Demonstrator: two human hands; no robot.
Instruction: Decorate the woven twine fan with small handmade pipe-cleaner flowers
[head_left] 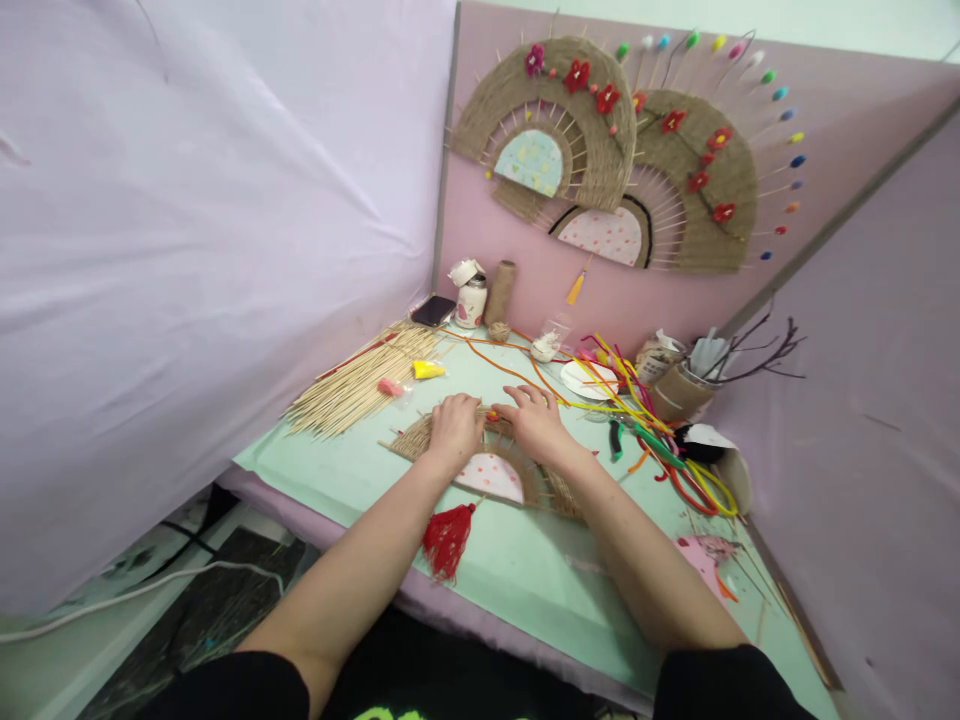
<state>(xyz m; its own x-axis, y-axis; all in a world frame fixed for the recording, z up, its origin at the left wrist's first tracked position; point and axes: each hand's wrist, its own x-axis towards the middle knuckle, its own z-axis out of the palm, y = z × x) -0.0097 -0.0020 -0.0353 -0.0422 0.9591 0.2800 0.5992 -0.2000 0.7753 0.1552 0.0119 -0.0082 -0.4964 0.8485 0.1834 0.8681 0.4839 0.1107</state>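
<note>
1 twine fan (491,478) lies on our desk (525,570), our left hand (456,428) and right hand (536,425) curled over its top edge, pinching or not we can't tell, red tassel (448,542) just below its straight edge, stick bundle (360,385) off left.

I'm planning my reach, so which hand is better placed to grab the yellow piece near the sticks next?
Most likely your left hand. It is at the upper edge of the small fan, close to the yellow piece. Your right hand is farther away, toward the fan's other side.
</note>
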